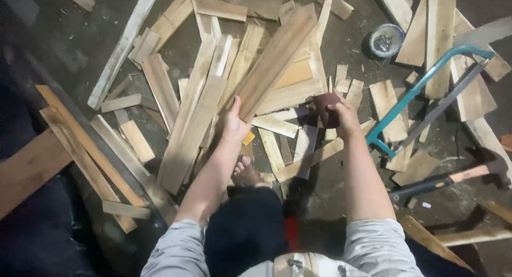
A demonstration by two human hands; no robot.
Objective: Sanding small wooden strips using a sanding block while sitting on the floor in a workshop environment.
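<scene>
My left hand [233, 121] grips the near end of a long wooden plank [277, 58], which slants up and to the right over a heap of wood offcuts. My right hand [343, 118] holds a folded dark reddish-brown piece of sandpaper [326, 107] just to the right of the plank's lower end. The two hands are a short distance apart above the pile. My bare foot [246, 173] rests on the floor below them, between my arms.
Scattered planks and offcuts [186, 111] cover the dark floor. A teal-framed hand saw [421, 90] lies to the right, a hammer [453, 178] nearer me at right. A small round tin with nails [386, 40] sits at the upper right. Long boards [80, 149] lie at left.
</scene>
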